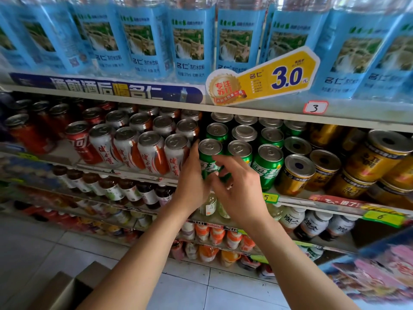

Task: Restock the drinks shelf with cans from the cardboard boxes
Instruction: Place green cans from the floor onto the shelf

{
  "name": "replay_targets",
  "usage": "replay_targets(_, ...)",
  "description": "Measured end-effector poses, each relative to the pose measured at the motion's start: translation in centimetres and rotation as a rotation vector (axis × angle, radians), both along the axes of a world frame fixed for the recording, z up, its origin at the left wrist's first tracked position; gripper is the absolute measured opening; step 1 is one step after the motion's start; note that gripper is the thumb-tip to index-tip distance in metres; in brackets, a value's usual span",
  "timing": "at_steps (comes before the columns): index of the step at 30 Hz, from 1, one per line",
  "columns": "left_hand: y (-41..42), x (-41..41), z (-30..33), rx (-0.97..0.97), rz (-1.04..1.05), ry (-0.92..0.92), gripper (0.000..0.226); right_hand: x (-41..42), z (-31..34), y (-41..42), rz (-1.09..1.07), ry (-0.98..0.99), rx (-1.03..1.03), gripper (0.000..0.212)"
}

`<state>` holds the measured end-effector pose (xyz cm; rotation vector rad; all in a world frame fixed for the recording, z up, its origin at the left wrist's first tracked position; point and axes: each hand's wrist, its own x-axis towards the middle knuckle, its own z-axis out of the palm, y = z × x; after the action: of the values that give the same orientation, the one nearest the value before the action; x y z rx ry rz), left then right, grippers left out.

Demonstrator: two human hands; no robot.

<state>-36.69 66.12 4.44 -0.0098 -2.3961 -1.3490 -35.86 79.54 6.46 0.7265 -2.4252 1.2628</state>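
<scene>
Drinks shelf [257,113] in view, middle tier stocked with cans. Left hand [194,180] wrapped around the left side of the front green can [210,156], thumb upright along the gap between it and the white-and-orange cans [154,151] just to its left. Right hand [242,186] loose and spread, fingers [220,161] touching the front of the same green can, not closed on anything. Green can standing upright at the front edge of the shelf, leading a block of further green cans [268,162] to its right and behind; white characters on the labels, not fully legible. Red cans [80,142] left of the white-and-orange group. Gold cans [297,173] right of the green block, stacked two high at the far right. Above the green can, blue-labelled bottles [190,45] reading "名仁", with a yellow price tag [277,77] marked "3.0" and a handwritten "3" ticket [315,107] on the shelf lip. Below and right of the green can, yellow tickets marked "5" [269,198] and "6" [381,217]. Cardboard box [73,287] on the tiled floor, below and left of the green can; contents not visible.
</scene>
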Motion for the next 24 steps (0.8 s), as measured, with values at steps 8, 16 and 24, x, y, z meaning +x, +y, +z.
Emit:
replay_targets(8,-0.6,0.2,1.1,-0.182,-0.046,0.022,0.086,-3.8,2.7,-0.6,-0.123,0.25,0.5,0.044)
replay_targets(16,-2.6,-0.1,3.6,-0.751,-0.024,0.039,0.087,-4.4,1.7,-0.5,-0.072,0.2,0.507,0.047)
replay_targets(24,-4.1,0.4,2.7,-0.91,0.139,0.237,0.063,-4.7,0.5,-0.9,-0.106,0.258,0.448,0.052)
